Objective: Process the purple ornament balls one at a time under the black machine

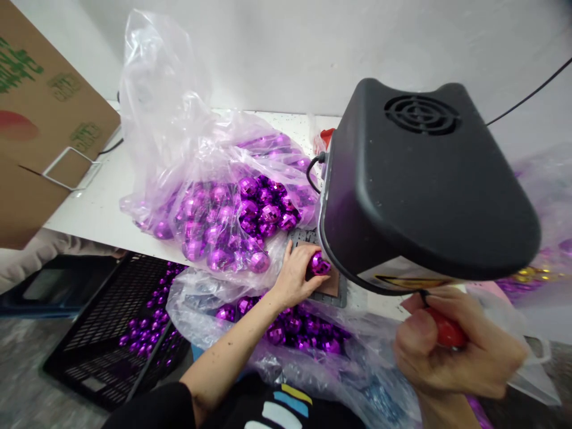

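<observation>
My left hand has its fingers closed round a shiny purple mirror ball, over a brown pad on a grey metal base plate. Above and right of it stands a black machine housing with a round vent on top. My right hand is wrapped round a red-knobbed lever handle at the machine's front. Behind my left hand, a clear plastic bag lies open with several purple balls in it. A second plastic bag of purple balls lies under my left forearm.
At the left is a cardboard box beside a white wire frame. Below the white table, a black plastic crate holds small purple balls. More bagged purple and gold items are at the right.
</observation>
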`<state>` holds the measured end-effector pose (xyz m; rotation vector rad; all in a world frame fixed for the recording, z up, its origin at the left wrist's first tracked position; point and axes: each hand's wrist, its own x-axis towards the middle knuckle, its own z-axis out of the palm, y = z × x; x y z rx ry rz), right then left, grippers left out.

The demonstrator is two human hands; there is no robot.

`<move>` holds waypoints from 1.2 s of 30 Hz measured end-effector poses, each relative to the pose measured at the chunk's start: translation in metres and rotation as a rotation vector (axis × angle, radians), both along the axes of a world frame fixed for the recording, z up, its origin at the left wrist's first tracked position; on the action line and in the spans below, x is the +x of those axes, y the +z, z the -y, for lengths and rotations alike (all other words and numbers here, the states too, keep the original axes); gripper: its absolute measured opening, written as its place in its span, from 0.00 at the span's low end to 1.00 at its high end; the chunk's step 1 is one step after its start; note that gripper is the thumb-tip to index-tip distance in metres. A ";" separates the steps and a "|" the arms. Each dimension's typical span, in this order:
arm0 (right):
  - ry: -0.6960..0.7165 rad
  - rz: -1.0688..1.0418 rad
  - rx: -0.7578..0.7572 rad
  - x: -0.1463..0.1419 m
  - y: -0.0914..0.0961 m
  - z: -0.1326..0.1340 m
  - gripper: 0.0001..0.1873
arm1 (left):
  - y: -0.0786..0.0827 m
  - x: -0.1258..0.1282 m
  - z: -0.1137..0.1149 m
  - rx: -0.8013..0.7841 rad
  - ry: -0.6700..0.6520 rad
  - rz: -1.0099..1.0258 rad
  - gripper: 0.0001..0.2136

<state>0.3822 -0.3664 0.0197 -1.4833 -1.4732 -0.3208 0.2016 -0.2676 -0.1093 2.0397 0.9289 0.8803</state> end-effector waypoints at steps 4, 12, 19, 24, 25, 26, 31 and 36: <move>0.060 0.028 -0.048 0.004 -0.012 0.003 0.05 | 0.001 0.001 0.000 -0.008 -0.016 0.012 0.26; 0.086 0.123 -0.013 0.007 -0.018 0.000 0.06 | 0.005 0.001 0.000 -0.021 -0.002 0.000 0.26; 0.076 0.130 0.008 0.006 -0.021 -0.001 0.06 | 0.006 0.001 0.000 -0.035 0.007 -0.012 0.24; 0.088 0.132 0.027 0.005 -0.023 -0.002 0.06 | 0.006 0.002 0.001 -0.031 0.014 -0.003 0.23; 0.084 0.133 0.025 0.005 -0.023 -0.002 0.06 | 0.007 0.002 0.001 -0.032 0.015 -0.001 0.22; 0.081 0.135 0.025 0.004 -0.023 -0.003 0.06 | 0.007 0.002 0.001 -0.034 0.014 -0.001 0.22; 0.082 0.151 0.043 0.001 -0.021 -0.006 0.05 | 0.011 0.002 0.001 -0.063 0.018 -0.010 0.20; 0.089 0.157 0.089 0.003 -0.026 -0.005 0.03 | 0.013 0.002 0.001 -0.088 0.031 -0.008 0.21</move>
